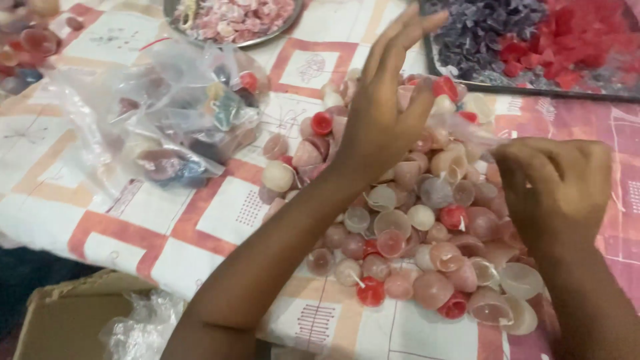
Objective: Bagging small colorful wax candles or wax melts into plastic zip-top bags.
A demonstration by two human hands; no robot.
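Head view. My left hand (383, 110) was raised above the heap of small cup-shaped wax pieces (420, 227), its fingers stretched long and close together, pointing up and away from me; thumb and forefinger seemed to pinch the edge of a thin clear plastic film (460, 130), though the contact itself was hidden. My right hand (553, 183) was curled into a loose fist just right of the heap, fingertips drawn together on the other end of that film; whether anything more lay inside the fist, I could not tell. The heap, in pink, cream, red and smoky tones, rested on a checked tablecloth (133, 220). To the left lay a clear bag of mixed pieces (173, 113). Beyond stood a round metal dish of pink bits (233, 17) and a tray of purple and red chips (533, 40). A cardboard box (67, 320) sat below the table edge.
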